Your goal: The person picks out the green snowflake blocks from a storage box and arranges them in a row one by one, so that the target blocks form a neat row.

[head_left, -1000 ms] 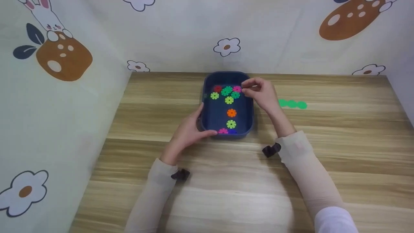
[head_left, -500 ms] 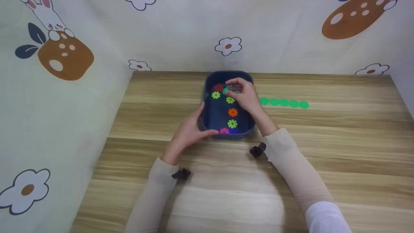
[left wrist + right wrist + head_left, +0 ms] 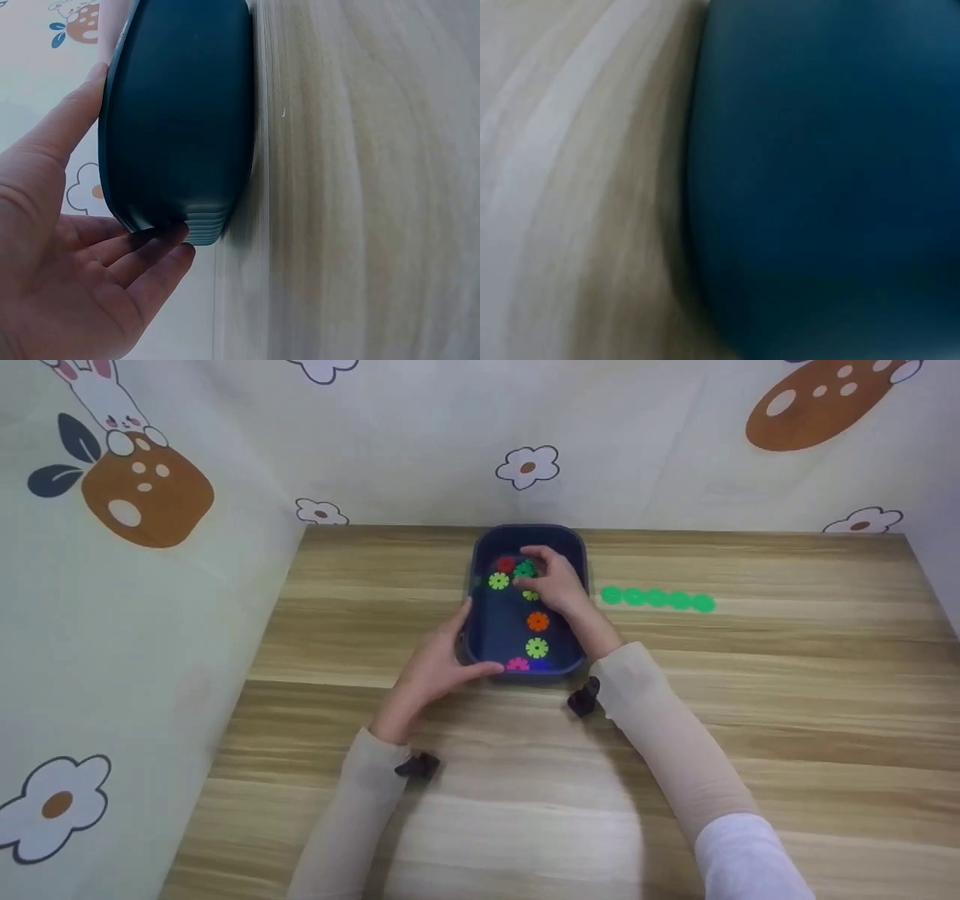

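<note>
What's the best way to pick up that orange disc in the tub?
Probably by pinching opposite edges of the orange disc from straight above: it seems to lie flat, the tub has walls all round but an open top, and no other disc touches it.

head: high, downward | left wrist: low, near | right wrist: closer | shared: bin [image 3: 491,626]

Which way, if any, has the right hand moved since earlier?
Yes, leftward: the right hand was right of the middle flower print in the head view; now it reaches below that print.
</note>
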`<state>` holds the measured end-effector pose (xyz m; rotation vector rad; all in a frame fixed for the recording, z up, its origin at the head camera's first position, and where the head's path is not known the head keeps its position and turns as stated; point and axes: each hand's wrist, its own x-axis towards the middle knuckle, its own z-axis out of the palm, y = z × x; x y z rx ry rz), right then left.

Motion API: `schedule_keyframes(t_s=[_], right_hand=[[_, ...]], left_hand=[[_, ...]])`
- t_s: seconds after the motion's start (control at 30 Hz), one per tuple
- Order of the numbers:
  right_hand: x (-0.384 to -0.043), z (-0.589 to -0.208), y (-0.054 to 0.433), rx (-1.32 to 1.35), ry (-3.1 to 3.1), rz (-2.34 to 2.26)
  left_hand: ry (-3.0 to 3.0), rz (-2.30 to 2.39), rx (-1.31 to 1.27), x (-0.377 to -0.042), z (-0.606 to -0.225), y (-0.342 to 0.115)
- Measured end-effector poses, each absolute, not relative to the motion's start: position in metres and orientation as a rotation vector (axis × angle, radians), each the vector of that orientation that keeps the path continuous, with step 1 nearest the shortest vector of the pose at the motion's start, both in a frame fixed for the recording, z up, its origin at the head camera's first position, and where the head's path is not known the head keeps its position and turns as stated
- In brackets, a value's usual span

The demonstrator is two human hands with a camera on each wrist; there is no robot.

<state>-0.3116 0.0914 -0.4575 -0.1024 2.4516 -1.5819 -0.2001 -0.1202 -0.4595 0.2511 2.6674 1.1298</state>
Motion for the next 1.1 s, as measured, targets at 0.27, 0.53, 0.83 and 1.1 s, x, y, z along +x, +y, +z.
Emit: schedule_keyframes(t_s=[0.27, 0.53, 0.83, 1.1], right_hand=[[-0.314, -0.459, 0.087, -0.121, 2.464, -1.317], [-0.311, -0.459, 0.084, -0.186, 2.474, -1.263], [-0.309, -0.463, 0.080, -0.326, 2.529, -1.097], [-0.306, -0.464, 0.079, -0.437, 2.593, -1.023]], left_hand=[[2.670, 1.137, 0.263, -0.200, -0.458, -0.121], [2.675, 1.126, 0.256, -0.199, -0.458, -0.121], [2.671, 1.126, 0.244, -0.199, -0.458, -0.120], [2.682, 1.097, 0.256, -0.199, -0.458, -0.120]])
